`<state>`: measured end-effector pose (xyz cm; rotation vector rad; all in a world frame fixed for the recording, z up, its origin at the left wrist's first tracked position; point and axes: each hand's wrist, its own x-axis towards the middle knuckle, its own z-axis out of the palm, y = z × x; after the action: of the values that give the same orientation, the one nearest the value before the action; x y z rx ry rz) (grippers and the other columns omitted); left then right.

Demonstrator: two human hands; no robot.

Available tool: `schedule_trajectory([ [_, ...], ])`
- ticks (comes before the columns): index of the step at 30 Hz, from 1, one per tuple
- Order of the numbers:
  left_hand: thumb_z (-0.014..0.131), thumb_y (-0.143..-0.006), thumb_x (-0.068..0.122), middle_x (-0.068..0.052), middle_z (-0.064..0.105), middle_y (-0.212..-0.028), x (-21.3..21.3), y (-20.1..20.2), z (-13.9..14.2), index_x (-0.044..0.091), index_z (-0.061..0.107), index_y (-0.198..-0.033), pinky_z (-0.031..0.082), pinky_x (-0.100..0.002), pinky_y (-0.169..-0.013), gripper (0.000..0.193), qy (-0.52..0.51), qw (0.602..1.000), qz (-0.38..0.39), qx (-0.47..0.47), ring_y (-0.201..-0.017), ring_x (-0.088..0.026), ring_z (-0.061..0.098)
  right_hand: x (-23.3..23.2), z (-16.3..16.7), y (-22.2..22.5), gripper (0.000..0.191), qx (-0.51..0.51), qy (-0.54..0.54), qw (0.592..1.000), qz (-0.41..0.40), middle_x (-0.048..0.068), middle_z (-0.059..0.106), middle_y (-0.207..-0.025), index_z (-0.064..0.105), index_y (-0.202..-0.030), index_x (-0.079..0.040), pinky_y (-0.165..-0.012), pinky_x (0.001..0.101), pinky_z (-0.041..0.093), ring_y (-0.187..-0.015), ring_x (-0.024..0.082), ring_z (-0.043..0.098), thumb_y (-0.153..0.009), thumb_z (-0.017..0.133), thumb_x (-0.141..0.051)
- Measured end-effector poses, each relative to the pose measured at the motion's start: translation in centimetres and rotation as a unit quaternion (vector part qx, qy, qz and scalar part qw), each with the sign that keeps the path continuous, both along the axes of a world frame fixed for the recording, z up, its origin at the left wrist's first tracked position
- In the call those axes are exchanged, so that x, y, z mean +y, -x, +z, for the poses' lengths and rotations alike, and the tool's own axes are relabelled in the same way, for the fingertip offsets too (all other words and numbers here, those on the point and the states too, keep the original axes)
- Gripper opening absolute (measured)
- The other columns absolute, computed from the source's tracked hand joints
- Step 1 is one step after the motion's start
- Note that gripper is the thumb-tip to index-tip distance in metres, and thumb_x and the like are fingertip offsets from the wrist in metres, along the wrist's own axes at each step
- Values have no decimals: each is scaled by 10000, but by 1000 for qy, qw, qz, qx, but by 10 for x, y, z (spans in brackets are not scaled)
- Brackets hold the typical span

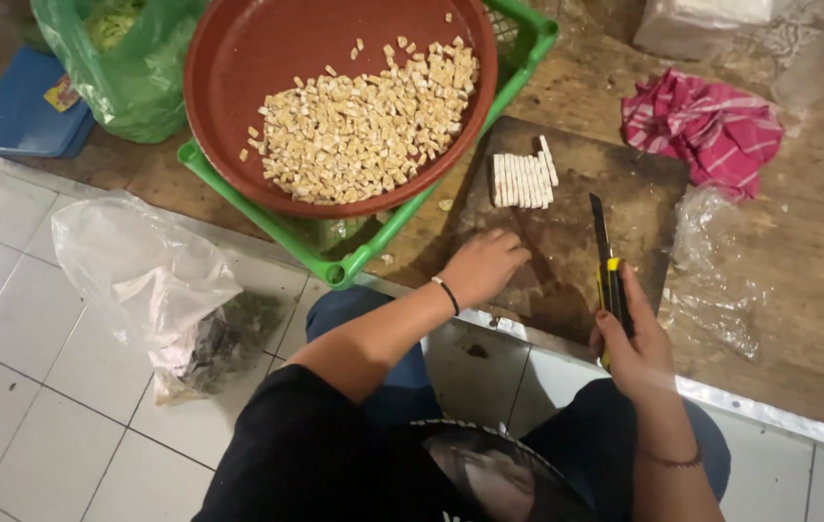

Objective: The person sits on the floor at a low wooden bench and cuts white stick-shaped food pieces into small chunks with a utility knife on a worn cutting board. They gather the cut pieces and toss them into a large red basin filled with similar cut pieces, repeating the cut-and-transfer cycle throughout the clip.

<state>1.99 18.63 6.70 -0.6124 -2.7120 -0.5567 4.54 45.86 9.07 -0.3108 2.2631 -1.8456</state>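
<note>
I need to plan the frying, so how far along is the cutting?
Mostly done: a big heap of small cubes fills the red bowl. In hand: the right hand holds a utility knife; the left hand rests on the cutting board. Left: one row of strips.

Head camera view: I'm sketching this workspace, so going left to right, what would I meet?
Blue flat lid → green plastic bag → red bowl of cut cubes → sliced block on the dark cutting board → right hand holding the utility knife → pink striped cloth.
</note>
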Motion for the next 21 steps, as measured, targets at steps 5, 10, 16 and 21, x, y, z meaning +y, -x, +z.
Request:
schedule_trajectory([
  [5, 646, -914, 163, -105, 662, -981, -17, -3, 16, 107, 708, -1043, 559, -424, -792, 154, -25, 998, 57, -6, -932, -312, 684, 1, -2, 3, 731, 24, 10, 1000, 10, 51, 635, -973, 300, -1652, -104, -592, 248, 513, -683, 106, 610, -965, 530, -4],
  [10, 600, -1011, 172, -107, 711, -985, -100, 4, 79, 121, 733, -1030, 568, -410, -781, 143, -18, 973, 230, 15, -880, -283, 691, -1, -3, 2, 749, 5, -10, 1000, 3, 54, 643, -972, 316, -1661, -149, -586, 263, 479, -695, 106, 581, -965, 557, -12],
  [16, 674, -830, 209, -60, 739, -949, -165, 8, 126, 168, 784, -915, 552, -464, -736, 145, 98, 931, 282, 211, -872, -291, 697, -3, -1, -3, 761, -12, 30, 999, 13, 40, 636, -934, 275, -1657, -161, -574, 253, 515, -660, 97, 606, -960, 545, -21],
  [21, 582, -1006, 189, -64, 746, -1012, -92, 65, 102, 128, 752, -1096, 592, -417, -737, 202, -58, 987, 147, 3, -880, -270, 705, -5, 2, -4, 755, -9, 19, 1000, -2, 40, 630, -915, 297, -1650, -160, -563, 262, 508, -647, 97, 593, -955, 555, -20],
])
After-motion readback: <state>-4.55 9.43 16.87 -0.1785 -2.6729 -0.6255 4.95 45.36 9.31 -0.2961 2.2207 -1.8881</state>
